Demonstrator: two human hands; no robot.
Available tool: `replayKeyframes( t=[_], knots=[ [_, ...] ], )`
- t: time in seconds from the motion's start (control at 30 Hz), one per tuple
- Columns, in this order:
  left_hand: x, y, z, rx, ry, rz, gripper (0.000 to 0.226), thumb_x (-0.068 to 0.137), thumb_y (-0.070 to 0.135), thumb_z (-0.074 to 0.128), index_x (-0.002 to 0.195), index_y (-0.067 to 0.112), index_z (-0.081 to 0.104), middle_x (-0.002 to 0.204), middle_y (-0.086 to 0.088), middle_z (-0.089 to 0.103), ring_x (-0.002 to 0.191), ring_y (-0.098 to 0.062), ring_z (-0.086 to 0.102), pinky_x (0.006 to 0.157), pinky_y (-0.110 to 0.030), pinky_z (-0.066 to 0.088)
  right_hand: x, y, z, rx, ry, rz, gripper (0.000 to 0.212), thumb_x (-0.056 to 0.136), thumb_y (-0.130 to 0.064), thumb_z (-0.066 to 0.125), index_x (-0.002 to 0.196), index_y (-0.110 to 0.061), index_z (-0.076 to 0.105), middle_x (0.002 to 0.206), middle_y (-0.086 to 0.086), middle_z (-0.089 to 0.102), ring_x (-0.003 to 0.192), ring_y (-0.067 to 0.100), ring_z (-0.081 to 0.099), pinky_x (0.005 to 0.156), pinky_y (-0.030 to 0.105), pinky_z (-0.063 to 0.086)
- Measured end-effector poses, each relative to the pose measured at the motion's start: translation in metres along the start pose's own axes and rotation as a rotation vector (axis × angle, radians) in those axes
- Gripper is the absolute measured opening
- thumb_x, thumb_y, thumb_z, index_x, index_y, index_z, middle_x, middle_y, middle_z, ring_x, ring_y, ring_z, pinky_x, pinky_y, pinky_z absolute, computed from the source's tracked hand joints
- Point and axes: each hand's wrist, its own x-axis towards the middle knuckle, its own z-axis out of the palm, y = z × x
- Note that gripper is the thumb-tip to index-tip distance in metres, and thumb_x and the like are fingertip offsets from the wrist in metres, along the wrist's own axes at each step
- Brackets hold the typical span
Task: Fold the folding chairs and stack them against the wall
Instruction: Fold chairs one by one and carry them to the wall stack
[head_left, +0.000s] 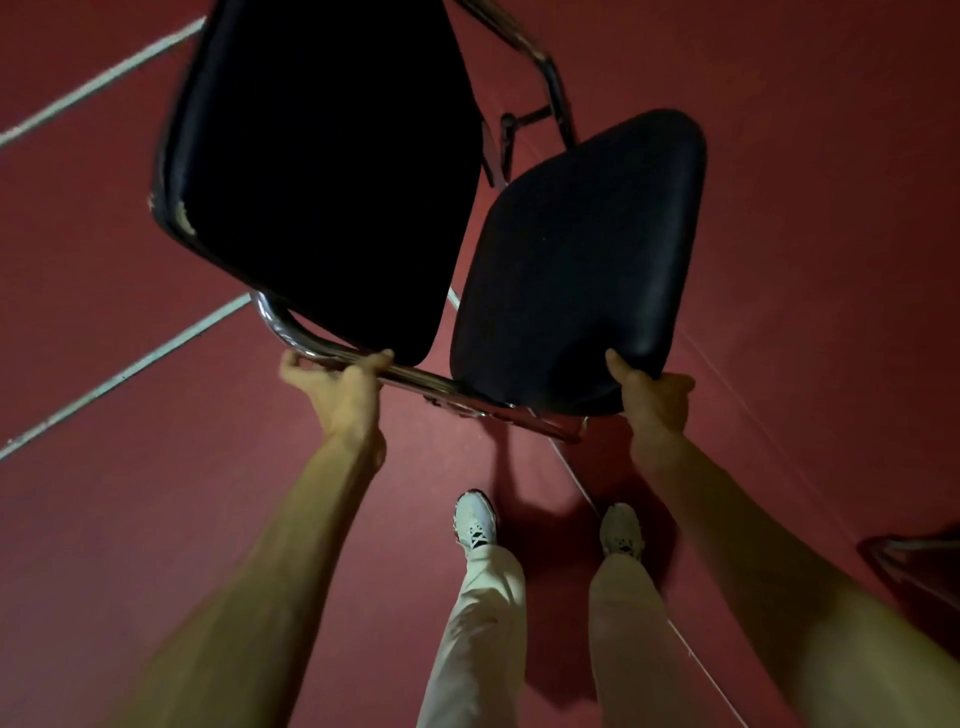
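Chair (322, 171) is held clear of the floor (156, 519), its frame (415, 376) gripped by the left hand (337, 389) and its seat (582, 260) edge by the right hand (654, 400); folding looks unfinished, stacking not yet done.

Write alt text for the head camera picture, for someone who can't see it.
A person holds a black padded chair over a red floor: left hand grips its chrome frame, right hand grips one pad at its edge. White shoes show below.

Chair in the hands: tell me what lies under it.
Below the chair: red floor with pale lines, the chair's shadow and two white shoes. Whatever lies directly behind its two black pads is covered.
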Motion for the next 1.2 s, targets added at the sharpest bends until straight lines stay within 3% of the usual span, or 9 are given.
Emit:
replayKeyframes(
  t=[0.07,0.2,0.3,0.43,0.6,0.7,0.93,1.07,1.2],
  knots=[
    [0.009,0.007,-0.011,0.015,-0.035,0.003,0.062,0.088,-0.008,0.053,0.137,0.015,0.022,0.096,-0.006,0.055,0.076,-0.017,0.066,0.074,-0.036,0.058,-0.005,-0.005,0.003,-0.024,-0.019,-0.029,0.072,0.078,-0.036,0.076,0.131,-0.003,0.038,0.114,0.003,0.051,0.102,0.023,0.055,0.082,0.027,0.042],
    [0.024,0.021,-0.026,0.067,-0.036,0.005,0.027,0.092,-0.004,0.048,0.103,0.017,0.034,0.082,-0.004,0.058,0.069,-0.017,0.066,0.070,-0.035,0.058,-0.009,-0.012,0.010,-0.095,-0.053,-0.064,0.065,0.073,-0.039,0.077,0.126,-0.007,0.056,0.120,0.008,0.064,0.104,0.025,0.062,0.083,0.028,0.049],
    [0.033,0.023,-0.032,0.089,0.018,0.016,0.030,0.087,-0.004,0.059,0.083,0.018,0.039,0.080,-0.001,0.054,0.074,-0.017,0.064,0.071,-0.031,0.055,-0.010,-0.015,0.009,-0.111,-0.057,-0.052,0.059,0.078,-0.034,0.075,0.126,-0.006,0.058,0.119,0.009,0.064,0.105,0.027,0.062,0.086,0.031,0.050],
    [0.037,0.023,-0.033,0.052,0.055,-0.008,0.026,0.086,-0.003,0.061,0.086,0.015,0.044,0.080,0.000,0.053,0.072,-0.012,0.061,0.071,-0.031,0.057,-0.022,-0.012,0.002,-0.164,-0.095,-0.071,0.044,0.085,-0.029,0.068,0.121,-0.005,0.062,0.114,0.010,0.065,0.103,0.029,0.061,0.081,0.033,0.047],
    [0.022,0.043,-0.028,0.039,0.203,-0.020,0.022,0.070,0.016,0.060,0.080,0.028,0.045,0.080,0.002,0.051,0.080,-0.023,0.053,0.076,-0.044,0.050,-0.055,-0.022,0.012,-0.289,-0.180,-0.187,0.041,0.088,-0.024,0.064,0.125,-0.008,0.060,0.120,0.012,0.064,0.110,0.030,0.059,0.093,0.038,0.048],
    [0.008,0.058,-0.025,0.032,0.176,-0.024,0.019,0.067,0.021,0.056,0.079,0.028,0.044,0.082,0.001,0.049,0.080,-0.021,0.049,0.076,-0.042,0.047,-0.074,-0.036,0.021,-0.393,-0.246,-0.264,0.043,0.089,-0.028,0.061,0.129,-0.012,0.057,0.127,0.011,0.061,0.117,0.032,0.056,0.100,0.043,0.044],
    [-0.020,0.072,-0.029,-0.213,0.121,-0.044,0.032,0.086,-0.005,0.042,0.108,0.015,0.053,0.097,-0.009,0.050,0.080,-0.011,0.049,0.069,-0.025,0.041,-0.112,-0.060,0.062,-0.638,-0.415,-0.441,0.035,0.094,-0.029,0.054,0.118,-0.004,0.054,0.123,0.019,0.061,0.117,0.036,0.054,0.093,0.036,0.041],
    [-0.019,0.081,-0.038,-0.124,0.011,-0.073,0.009,0.090,0.011,0.044,0.094,0.016,0.051,0.095,-0.012,0.059,0.087,-0.019,0.054,0.078,-0.033,0.047,-0.102,-0.066,0.051,-0.650,-0.436,-0.473,0.036,0.094,-0.033,0.055,0.115,-0.005,0.057,0.118,0.017,0.064,0.113,0.034,0.057,0.087,0.033,0.042],
    [0.004,0.091,-0.051,0.000,-0.177,-0.048,0.031,0.081,0.029,0.037,0.091,0.006,0.056,0.087,-0.010,0.067,0.084,-0.020,0.062,0.081,-0.037,0.047,-0.078,-0.080,0.038,-0.572,-0.399,-0.440,0.064,0.084,-0.038,0.068,0.137,-0.010,0.045,0.128,0.012,0.061,0.119,0.029,0.057,0.093,0.032,0.045]
  ],
)
